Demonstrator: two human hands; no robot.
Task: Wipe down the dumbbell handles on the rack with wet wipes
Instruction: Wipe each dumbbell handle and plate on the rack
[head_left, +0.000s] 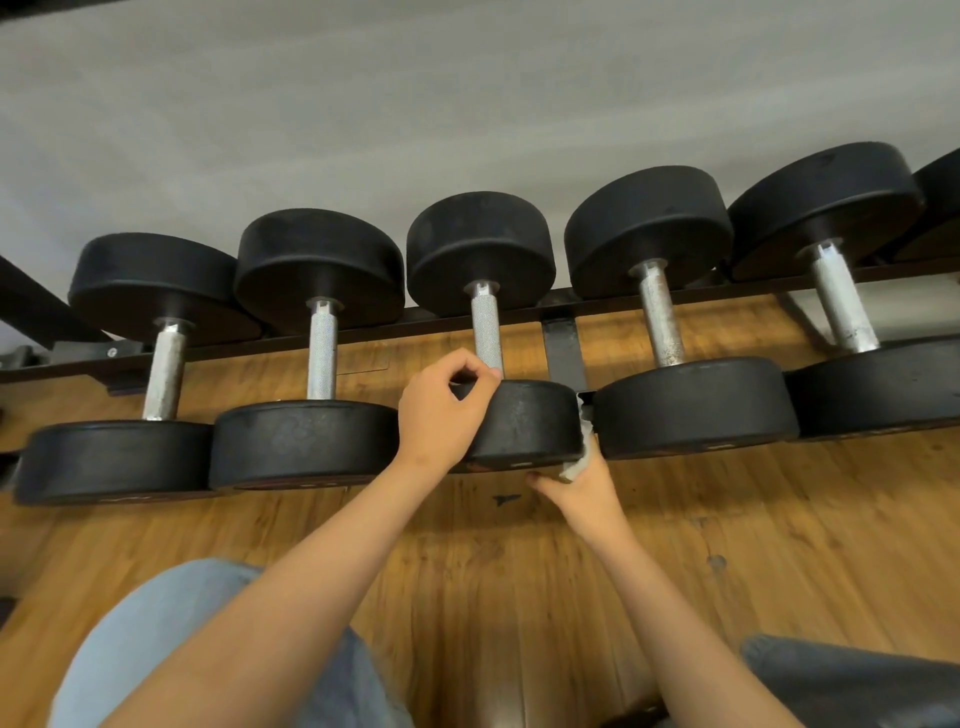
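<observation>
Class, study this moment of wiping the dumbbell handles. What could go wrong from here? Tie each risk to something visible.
1. The right hand, holding the wet wipe, sits in the narrow gap between the middle dumbbell and the neighbouring dumbbell; if either rolls, fingers may be pinched.
2. The left hand grips the middle dumbbell's near head; a pull might tip it off the rack.
3. The wipe is off the handle, which may get skipped.

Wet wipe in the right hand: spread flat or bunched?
Bunched: the wet wipe is a crumpled wad gripped in the right hand, beside the middle dumbbell's near head.
</observation>
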